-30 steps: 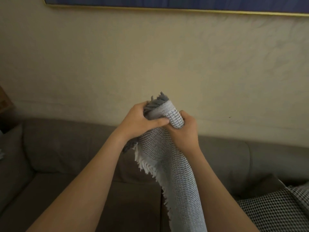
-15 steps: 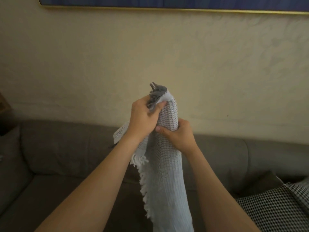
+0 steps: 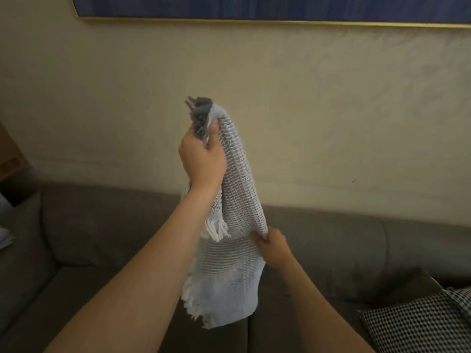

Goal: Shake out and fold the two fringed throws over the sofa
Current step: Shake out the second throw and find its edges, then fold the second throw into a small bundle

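Observation:
A grey-and-white woven throw (image 3: 238, 189) with white fringe hangs in the air above the brown sofa (image 3: 96, 225). My left hand (image 3: 201, 156) is raised and clasps its top end, where dark grey fringe sticks out above the fist. Lower down, my right hand (image 3: 272, 247) pinches the throw's right edge. The cloth's lower part hangs loose in front of the seat cushions. A second throw is not recognisable in this view.
A black-and-white checked cushion (image 3: 418, 324) lies on the sofa at the lower right. A beige wall rises behind the sofa, with a gold-framed blue picture (image 3: 254, 7) along the top. A wooden piece of furniture (image 3: 11, 159) stands at the far left.
My left hand has lifted the throw's top end higher. My right hand has slid down the right edge, away from the left, and the cloth hangs longer between them.

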Motion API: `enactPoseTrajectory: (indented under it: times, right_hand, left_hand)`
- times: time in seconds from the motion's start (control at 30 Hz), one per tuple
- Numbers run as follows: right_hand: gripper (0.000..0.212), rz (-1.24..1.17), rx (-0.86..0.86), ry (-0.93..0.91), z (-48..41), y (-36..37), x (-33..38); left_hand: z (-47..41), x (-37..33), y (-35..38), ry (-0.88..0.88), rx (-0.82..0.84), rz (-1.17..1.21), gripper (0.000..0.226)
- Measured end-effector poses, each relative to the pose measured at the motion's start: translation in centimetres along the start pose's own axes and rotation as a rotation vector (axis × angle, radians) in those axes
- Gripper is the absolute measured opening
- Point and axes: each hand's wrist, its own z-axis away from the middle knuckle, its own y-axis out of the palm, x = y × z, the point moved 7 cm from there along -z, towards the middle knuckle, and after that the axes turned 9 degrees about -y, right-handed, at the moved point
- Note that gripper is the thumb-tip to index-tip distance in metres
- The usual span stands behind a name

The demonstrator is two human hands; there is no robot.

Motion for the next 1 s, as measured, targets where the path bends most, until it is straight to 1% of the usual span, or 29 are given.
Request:
enactPoseTrajectory:
  times: [0.03, 0.13, 0.23, 0.3, 0.4, 0.47, 0.53, 0.6, 0.63, 0.67, 0.73, 0.77, 0.8, 0.83, 0.9, 0.97, 1.0]
  right_hand:
    - [0.016, -0.03, -0.081, 0.018, 0.0, -1.0, 0.1]
    - [0.016, -0.068, -0.329, 0.043, 0.0, -4.4, 0.8]
    - [0.017, -0.012, -0.531, 0.041, 0.0, -7.5, 2.2]
    - [0.014, 0.054, -0.615, 0.001, 0.0, -9.1, 3.6]
    - [0.018, 0.221, -0.669, -0.053, 0.0, -10.5, 5.6]
    - [0.028, 0.33, -0.669, -0.094, 0.1, -10.9, 7.2]
    - [0.035, 0.402, -0.642, -0.154, 0.1, -11.0, 8.6]
    - [0.04, 0.436, -0.618, -0.223, 0.3, -11.0, 9.7]
    - [0.041, 0.455, -0.603, -0.265, 0.3, -11.0, 10.2]
    - [0.041, 0.472, -0.582, -0.319, 0.2, -10.9, 10.7]
    - [0.042, 0.514, -0.503, -0.444, 0.0, -9.9, 11.6]
    - [0.044, 0.541, -0.452, -0.495, 0.0, -9.2, 12.0]
    - [0.047, 0.557, -0.411, -0.538, 0.0, -8.6, 12.4]
    - [0.048, 0.564, -0.379, -0.575, -0.1, -8.1, 12.5]
    - [0.052, 0.573, -0.326, -0.641, -0.1, -7.3, 12.8]
    - [0.051, 0.602, -0.278, -0.677, -0.2, -6.8, 13.0]
    - [0.047, 0.607, -0.259, -0.678, -0.2, -6.8, 12.9]
  left_hand:
    - [-0.4, 1.1, -0.6, -0.049, -0.041, -0.02, 0.028]
    - [-1.2, 4.2, -2.6, -0.141, -0.109, -0.125, 0.035]
    - [-1.5, 7.9, -4.5, -0.213, -0.091, -0.184, 0.031]
    - [-0.7, 10.7, -6.1, -0.302, -0.093, -0.231, 0.029]
    - [1.6, 14.3, -8.8, -0.375, -0.181, -0.346, 0.028]
    - [3.4, 16.3, -9.6, -0.423, -0.165, -0.409, 0.037]
    - [4.7, 18.3, -9.2, -0.512, -0.047, -0.544, 0.039]
    - [5.8, 19.6, -7.9, -0.555, 0.139, -0.703, 0.037]
    - [6.3, 19.8, -6.7, -0.535, 0.265, -0.743, 0.039]
    - [7.0, 19.3, -5.3, -0.49, 0.41, -0.747, 0.048]
    - [8.4, 17.3, -1.9, -0.304, 0.683, -0.686, 0.073]
    - [9.0, 16.0, -0.3, -0.199, 0.776, -0.639, 0.08]
    - [9.6, 14.3, 1.0, -0.116, 0.834, -0.591, 0.082]
    - [10.1, 13.0, 2.1, -0.065, 0.86, -0.535, 0.081]
    - [10.7, 11.0, 3.3, 0.02, 0.822, -0.524, 0.08]
    - [10.7, 9.8, 3.6, 0.145, 0.737, -0.664, 0.08]
    - [10.6, 9.6, 3.6, 0.193, 0.71, -0.732, 0.075]
